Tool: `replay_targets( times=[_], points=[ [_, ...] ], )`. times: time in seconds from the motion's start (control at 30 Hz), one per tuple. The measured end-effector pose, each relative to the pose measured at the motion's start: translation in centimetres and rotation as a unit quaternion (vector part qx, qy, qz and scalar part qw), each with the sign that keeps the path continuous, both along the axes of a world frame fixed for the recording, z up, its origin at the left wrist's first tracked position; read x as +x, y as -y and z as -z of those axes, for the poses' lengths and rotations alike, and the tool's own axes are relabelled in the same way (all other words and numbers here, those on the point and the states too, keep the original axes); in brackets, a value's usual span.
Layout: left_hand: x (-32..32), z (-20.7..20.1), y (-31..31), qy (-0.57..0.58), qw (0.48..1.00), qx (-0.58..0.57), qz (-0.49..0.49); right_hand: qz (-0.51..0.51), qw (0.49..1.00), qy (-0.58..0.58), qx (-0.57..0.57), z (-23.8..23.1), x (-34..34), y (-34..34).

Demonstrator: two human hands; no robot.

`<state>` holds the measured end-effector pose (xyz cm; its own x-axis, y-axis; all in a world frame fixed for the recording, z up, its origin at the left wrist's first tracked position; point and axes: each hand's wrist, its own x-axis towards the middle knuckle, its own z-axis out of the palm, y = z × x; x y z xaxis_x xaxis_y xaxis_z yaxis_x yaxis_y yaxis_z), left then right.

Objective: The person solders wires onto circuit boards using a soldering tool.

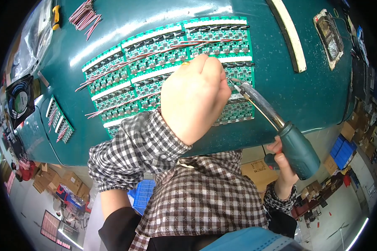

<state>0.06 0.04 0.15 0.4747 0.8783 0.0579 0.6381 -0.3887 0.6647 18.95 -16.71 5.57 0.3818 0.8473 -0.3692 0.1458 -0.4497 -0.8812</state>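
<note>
My right hand [284,161] grips the dark green handle of a soldering gun [299,148]. Its metal tube slants up and left, and the tip comes down among the parts of the green circuit boards [153,52], close beside the fingers of my left hand [197,94]. That left hand hovers over the boards with its fingers pinched together; whatever they pinch is hidden behind them. The boards lie in joined rows, with white strips and small dark parts on them. Thin red, white and black wires [109,71] stretch across several rows.
A bundle of loose wires [86,16] and a yellow-handled tool [55,17] lie at the far left. Nearer on the left are a small board [59,119] and a black fan [21,101]. A curved pale strip [289,35] and a worn soldering-tip tray [329,37] lie right.
</note>
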Motion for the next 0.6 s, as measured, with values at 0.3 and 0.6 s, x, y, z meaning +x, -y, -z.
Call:
replay_targets(
  times=[0.3, 0.6],
  points=[
    [0.06, -0.22, 0.04, -0.007, 1.0, 0.005, 0.001, -0.011, 1.0, 0.0, -0.004, 0.06, 0.25, 0.4],
    [0.02, -0.14, 0.08, -0.009, 1.0, 0.004, 0.002, -0.002, 1.0, 0.003, 0.005, 0.0, 0.03, 0.14]
  ],
)
